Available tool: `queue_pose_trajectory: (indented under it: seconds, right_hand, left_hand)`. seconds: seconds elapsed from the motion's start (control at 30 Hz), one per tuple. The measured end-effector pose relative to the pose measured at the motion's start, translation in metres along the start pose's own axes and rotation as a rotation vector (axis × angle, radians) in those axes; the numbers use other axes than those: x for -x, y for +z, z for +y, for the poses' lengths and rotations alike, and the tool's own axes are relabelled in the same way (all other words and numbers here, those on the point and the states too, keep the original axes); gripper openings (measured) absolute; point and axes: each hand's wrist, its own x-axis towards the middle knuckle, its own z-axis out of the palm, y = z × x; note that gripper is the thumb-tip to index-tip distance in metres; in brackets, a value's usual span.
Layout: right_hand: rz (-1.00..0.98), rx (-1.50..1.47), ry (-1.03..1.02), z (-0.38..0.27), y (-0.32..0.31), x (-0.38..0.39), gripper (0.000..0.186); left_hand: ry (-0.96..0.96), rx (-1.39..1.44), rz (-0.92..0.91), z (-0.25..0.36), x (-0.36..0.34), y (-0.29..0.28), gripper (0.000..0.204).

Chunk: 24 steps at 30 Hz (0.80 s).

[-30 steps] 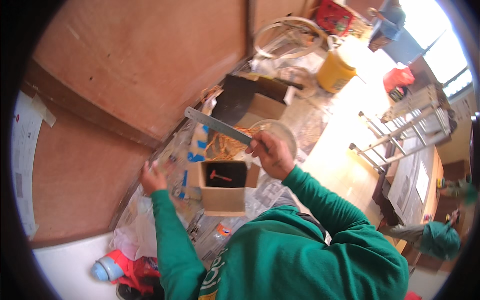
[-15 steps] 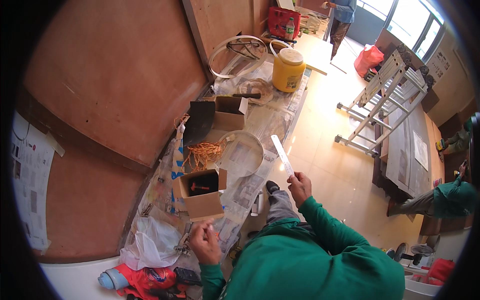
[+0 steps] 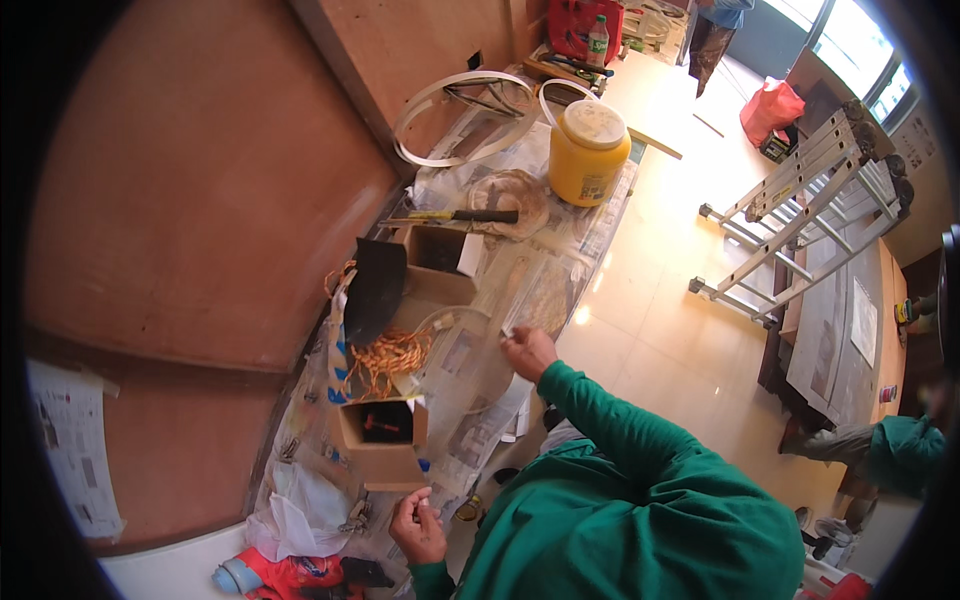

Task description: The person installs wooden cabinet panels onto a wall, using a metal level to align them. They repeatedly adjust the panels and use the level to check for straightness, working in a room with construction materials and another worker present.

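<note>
My right hand is over the paper-covered bench, beside the white plastic hoop. Its fingers are drawn together, and what they hold, if anything, cannot be made out; the metal ruler from before no longer shows clearly. Down at the near end of the bench, my left hand has its thumb and fingers curled together, just below an open cardboard box. Inside that box lies a small red-handled item. Orange twisted cord is heaped behind the box, next to a dark curved sheet.
A yellow tub, a hammer and a second box stand or lie farther along the bench. White plastic bags are at near left. An aluminium ladder stands at right; people work at right and far back.
My right hand has swung left over the bench, and the ruler it held upright is no longer plainly visible. My left hand has shifted slightly nearer. The view has turned a little.
</note>
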Motion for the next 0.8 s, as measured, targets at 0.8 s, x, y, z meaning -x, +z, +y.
queue_pose_trajectory:
  seconds: [0.8]
  right_hand:
    - [-1.025, -1.394, 0.389, -0.112, -0.101, -0.017, 0.073]
  left_hand:
    - [0.953, -0.102, -0.166, 0.220, -0.092, 0.175, 0.041]
